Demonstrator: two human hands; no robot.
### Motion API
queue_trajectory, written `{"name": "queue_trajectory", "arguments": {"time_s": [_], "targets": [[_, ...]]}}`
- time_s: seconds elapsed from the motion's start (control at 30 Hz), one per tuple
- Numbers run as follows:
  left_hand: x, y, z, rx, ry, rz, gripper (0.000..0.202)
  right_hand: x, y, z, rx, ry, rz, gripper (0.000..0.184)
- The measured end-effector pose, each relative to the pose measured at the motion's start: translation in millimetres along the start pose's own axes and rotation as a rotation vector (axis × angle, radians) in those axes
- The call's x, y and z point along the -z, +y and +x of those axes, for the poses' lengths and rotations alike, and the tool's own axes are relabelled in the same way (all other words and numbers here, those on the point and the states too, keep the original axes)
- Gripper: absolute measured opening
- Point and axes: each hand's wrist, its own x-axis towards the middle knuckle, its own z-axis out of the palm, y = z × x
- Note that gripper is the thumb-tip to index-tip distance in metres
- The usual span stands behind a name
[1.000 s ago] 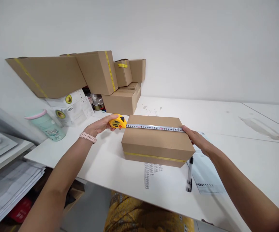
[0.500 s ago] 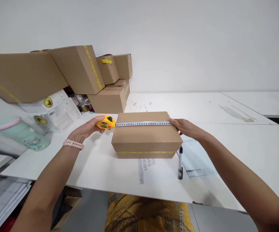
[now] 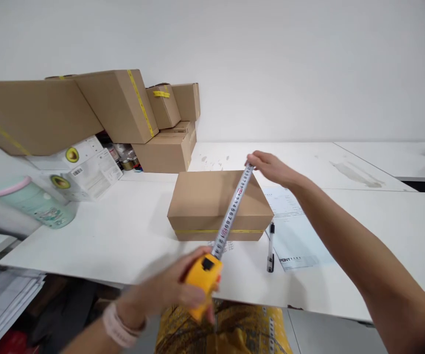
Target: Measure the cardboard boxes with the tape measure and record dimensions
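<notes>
My left hand point(image 3: 177, 282), partly blurred, is wrapped round the yellow case of a tape measure point(image 3: 205, 278) near the table's front edge. From the case the silver blade point(image 3: 230, 216) runs up and to the right, slanting across the front of a closed cardboard box point(image 3: 212, 194). The blade's far end is pinched in the fingers of my right hand point(image 3: 266, 164), by the box's back right corner. A band of yellow tape crosses the box's front face.
A pen point(image 3: 271, 248) lies right of the box beside a printed paper point(image 3: 293, 236). Several cardboard boxes point(image 3: 116, 105) are stacked at the back left, above white cartons point(image 3: 87, 174) with avocado pictures. A mint-green tumbler point(image 3: 37, 201) stands at the left.
The tape measure case has swung from the box's left side down toward me. My right hand has moved up and slightly left, and the blade now slants instead of lying lengthwise across the box.
</notes>
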Motion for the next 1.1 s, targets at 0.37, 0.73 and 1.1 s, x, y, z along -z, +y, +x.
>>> {"name": "queue_trajectory", "arguments": {"time_s": [0.37,0.73,1.1], "targets": [[-90.8,-29.6,47.4,-0.292,0.133,-0.417,0.053,-53.8,5.9,62.2,-0.021,-0.223,-0.158,0.034],[-94.5,-54.7,48.1,-0.261,0.056,-0.454,0.058,-51.8,22.4,57.9,0.047,-0.287,0.156,0.040],[-57.1,-58.1,6.0,-0.450,0.393,-0.076,0.077,-24.7,35.5,24.2,-0.065,0.405,0.578,0.039]]}}
